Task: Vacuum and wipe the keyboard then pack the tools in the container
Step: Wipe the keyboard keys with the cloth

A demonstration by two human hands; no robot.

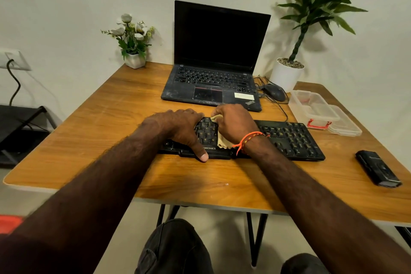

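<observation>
A black keyboard (291, 138) lies across the middle of the wooden table (111, 131). My left hand (180, 127) grips the keyboard's left part, thumb hooked over its front edge. My right hand (235, 123) presses a beige cloth (222, 141) onto the keys near the middle; most of the cloth is hidden under the palm. A black handheld vacuum (378, 168) lies on the table at the right. A clear plastic container (315, 105) with a red clip stands open at the back right, its lid (347, 124) beside it.
An open black laptop (213, 69) stands behind the keyboard, with a black mouse (274, 92) and cables to its right. A small flower pot (134, 60) sits at the back left, a tall potted plant (288, 73) at the back right. A black stand (20, 122) is left of the table.
</observation>
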